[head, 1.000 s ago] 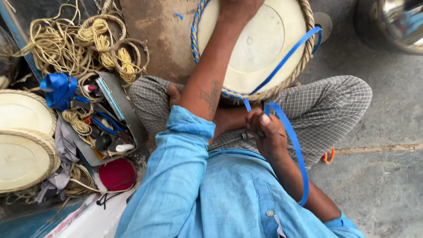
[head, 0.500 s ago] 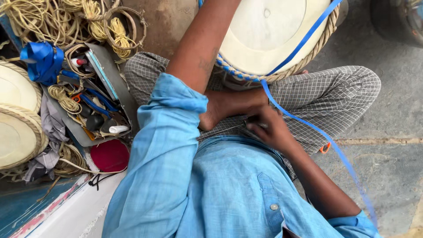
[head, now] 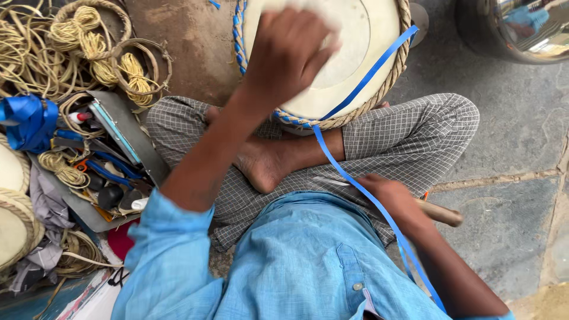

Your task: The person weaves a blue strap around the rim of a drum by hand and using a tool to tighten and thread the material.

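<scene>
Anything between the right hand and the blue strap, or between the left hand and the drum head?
Nothing visible. The right hand already rests on the blue strap, with a wooden-handled tool under it. The left hand lies flat on the drum head.

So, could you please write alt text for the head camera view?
A seated person's left hand presses on a round drum in the lap, while the right hand pulls a blue strap across it. Coils of rope lie nearby.

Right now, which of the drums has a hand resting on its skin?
The drum at top centre, rimmed with braided rope and crossed by a blue strap; the left hand presses its skin. The drums at the left edge lie untouched.
</scene>
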